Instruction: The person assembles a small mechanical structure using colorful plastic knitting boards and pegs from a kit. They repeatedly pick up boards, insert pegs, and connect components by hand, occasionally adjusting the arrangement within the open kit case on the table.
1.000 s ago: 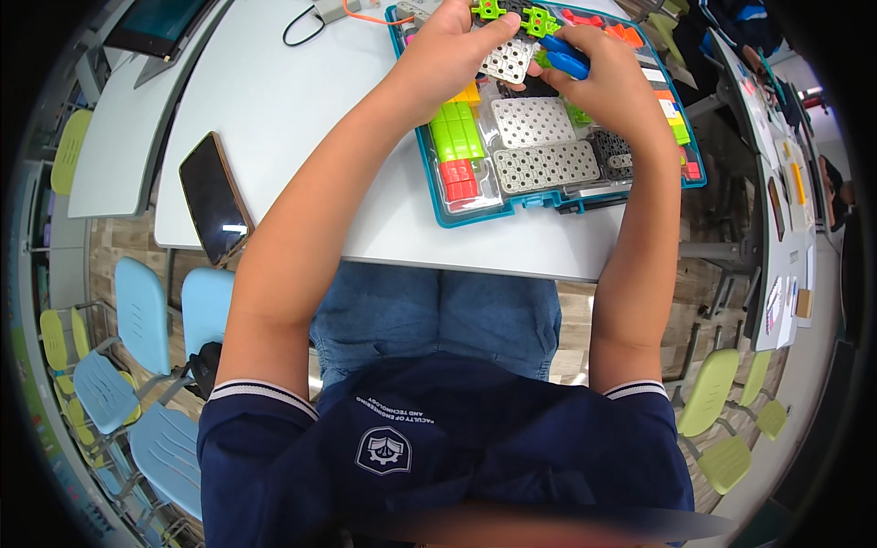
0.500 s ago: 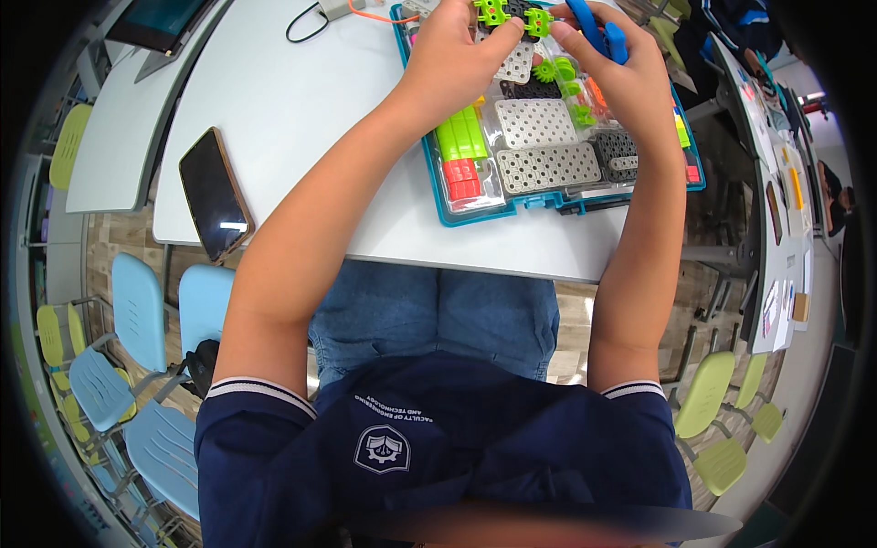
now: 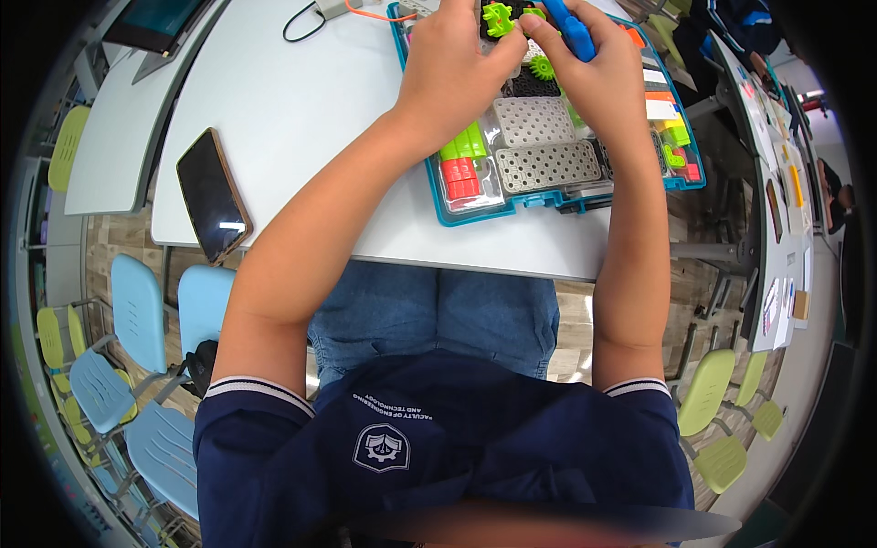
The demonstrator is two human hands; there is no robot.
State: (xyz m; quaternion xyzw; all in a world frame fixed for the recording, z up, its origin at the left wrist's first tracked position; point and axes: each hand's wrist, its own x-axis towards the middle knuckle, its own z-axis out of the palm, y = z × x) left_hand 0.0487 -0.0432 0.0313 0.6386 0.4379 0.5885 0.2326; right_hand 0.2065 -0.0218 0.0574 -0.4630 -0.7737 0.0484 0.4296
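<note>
Above the far side of a parts case, my left hand grips a small build of lime-green and black plastic pieces; its upper end runs out of the picture. Close beside it, my right hand is closed on a blue plastic hand tool, whose working end is hidden by my fingers and the build. Below both hands lies the open case with a teal rim. Inside are grey perforated plates, a lime-green gear, lime-green blocks and red blocks.
The case stands on a white table near its front edge. To the left lies a dark phone by the edge. A grey connector box with an orange cable sits beyond the case. Blue chairs stand at left, green ones at right.
My right hand has moved left, closer to my left hand, uncovering the case's right compartments. The blue tool has turned, its two arms now looking like one. The green and black build has tilted.
</note>
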